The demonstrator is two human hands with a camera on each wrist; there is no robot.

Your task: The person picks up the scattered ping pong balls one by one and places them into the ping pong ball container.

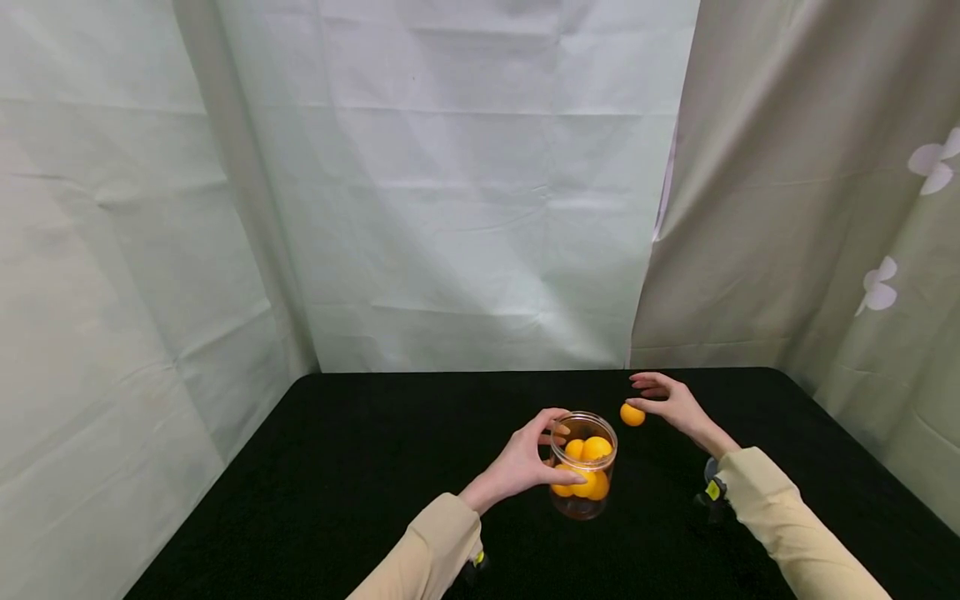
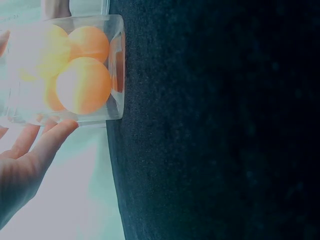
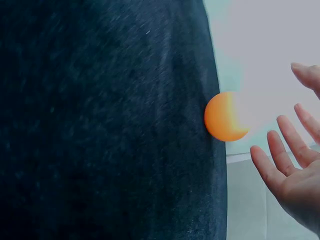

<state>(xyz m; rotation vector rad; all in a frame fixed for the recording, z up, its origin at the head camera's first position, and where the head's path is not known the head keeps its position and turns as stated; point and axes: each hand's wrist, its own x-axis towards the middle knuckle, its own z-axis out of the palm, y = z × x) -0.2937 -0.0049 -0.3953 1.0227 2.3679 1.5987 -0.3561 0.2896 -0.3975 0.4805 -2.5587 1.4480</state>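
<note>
A clear round jar (image 1: 581, 510) stands upright on the black table, with several orange balls (image 1: 597, 448) inside that look like table tennis balls. My left hand (image 1: 522, 461) grips the jar from its left side, thumb in front and fingers behind. In the left wrist view the balls lie bunched behind the jar's clear wall (image 2: 118, 102). To the right of the jar, a single loose orange ball (image 1: 632, 415) rests on the table. My right hand (image 1: 675, 406) hovers just beside it; the right wrist view shows the fingers spread and apart from the ball (image 3: 222, 117).
The black table (image 1: 375, 500) runs back to a white cloth hanging (image 1: 480, 208) behind it. Beige curtains (image 1: 765, 208) with pale flower shapes hang at the right, and more white cloth (image 1: 97, 250) covers the left side.
</note>
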